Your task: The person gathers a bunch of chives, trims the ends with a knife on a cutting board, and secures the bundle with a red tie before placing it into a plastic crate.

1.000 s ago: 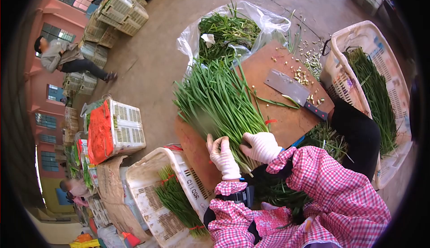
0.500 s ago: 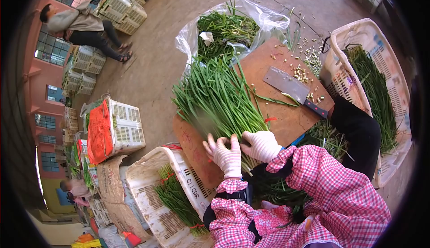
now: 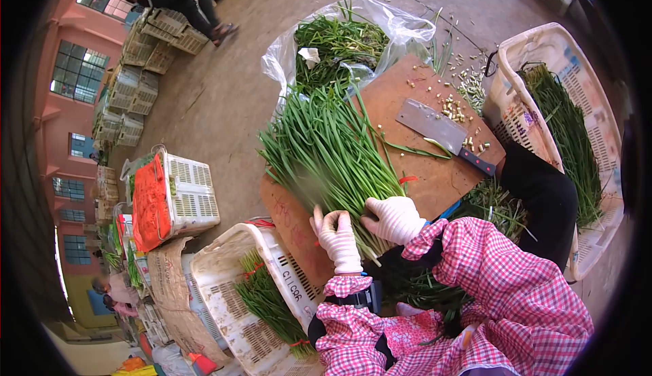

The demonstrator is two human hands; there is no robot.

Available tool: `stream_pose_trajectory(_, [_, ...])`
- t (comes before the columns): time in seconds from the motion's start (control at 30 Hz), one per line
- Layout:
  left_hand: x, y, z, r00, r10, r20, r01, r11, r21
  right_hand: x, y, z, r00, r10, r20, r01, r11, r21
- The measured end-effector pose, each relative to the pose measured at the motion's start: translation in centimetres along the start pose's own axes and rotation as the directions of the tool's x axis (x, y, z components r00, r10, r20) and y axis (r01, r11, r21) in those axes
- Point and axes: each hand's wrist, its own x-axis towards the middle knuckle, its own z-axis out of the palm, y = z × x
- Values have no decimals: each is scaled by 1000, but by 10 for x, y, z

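Greens (image 3: 333, 152): long skinny leaves fanned out, paler toward the lower ends, mid-frame on the brown board (image 3: 435, 179)
Left hand (image 3: 337, 239): fingers bent, a bit spread, by the stalks
Right hand (image 3: 396, 220): against the stalks, can't tell if fingers are pinching

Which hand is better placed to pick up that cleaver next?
Probably the right hand: it sits by the right side of the green stalks, nearer the cleaver's handle. The left hand, at their left, would likely have to reach across them.
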Motion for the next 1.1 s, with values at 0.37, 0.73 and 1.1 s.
stream_pose_trajectory(0.37, [18, 1, 9, 995, 98, 32, -103, 960, 259, -4, -1, -4, 999, -40, -12, 40, 998, 40])
stream_pose_trajectory(0.73, [7, 23, 3, 986, -151, 64, 164, 898, -408, -7, -24, -24, 989, -119, -85, 127, 988, 91])
stream_pose_trajectory(1.1, [5, 23, 1, 980, -186, 71, 198, 860, -471, 12, -36, -10, 990, -136, -36, 128, 979, -159])
